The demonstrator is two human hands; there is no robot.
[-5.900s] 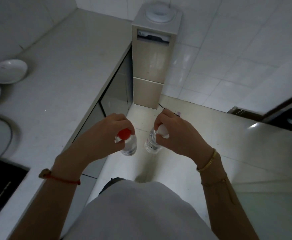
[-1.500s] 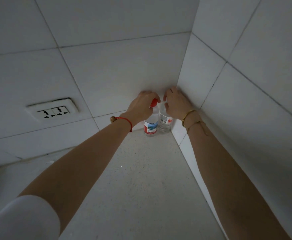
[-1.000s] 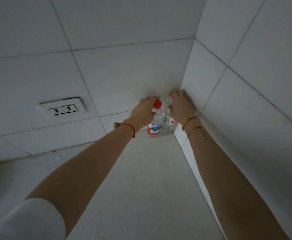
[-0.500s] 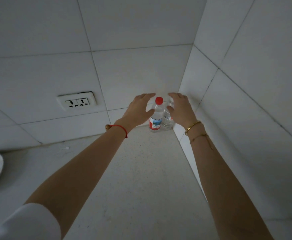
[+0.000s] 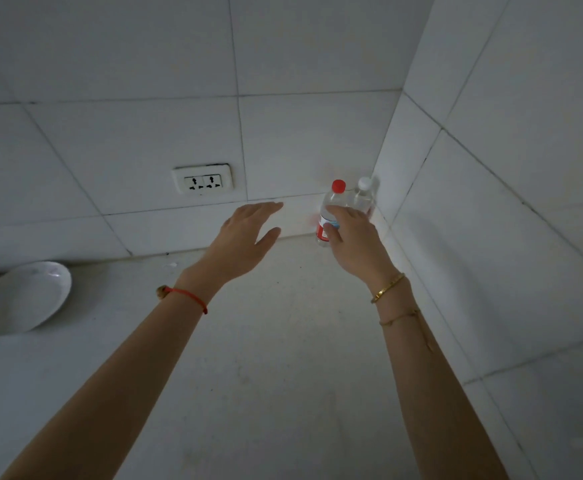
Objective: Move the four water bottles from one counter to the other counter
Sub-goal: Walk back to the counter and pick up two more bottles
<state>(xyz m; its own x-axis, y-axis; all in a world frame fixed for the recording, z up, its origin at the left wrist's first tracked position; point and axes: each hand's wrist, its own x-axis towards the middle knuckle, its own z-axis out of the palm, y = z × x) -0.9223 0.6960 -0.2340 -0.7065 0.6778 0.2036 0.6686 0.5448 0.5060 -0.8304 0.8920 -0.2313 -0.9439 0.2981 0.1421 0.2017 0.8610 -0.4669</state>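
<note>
Two clear water bottles stand upright side by side in the far corner of the pale counter (image 5: 283, 358), against the tiled walls. One has a red cap and a red-and-blue label (image 5: 332, 199); the other, to its right, has a white cap (image 5: 364, 197). My left hand (image 5: 245, 235) hovers open to the left of them, fingers spread, touching nothing. My right hand (image 5: 354, 242) is in front of the bottles and hides their lower parts; its fingers are loose and hold nothing.
A white plate (image 5: 23, 299) leans at the back left of the counter. A double wall socket (image 5: 202, 181) sits in the tiles above. Tiled walls close off the counter at the back and on the right.
Both hands have let go of the bottles and drawn back towards me; the left hand has swung away to the left. The bottles stay standing in the corner. The view has turned right.
</note>
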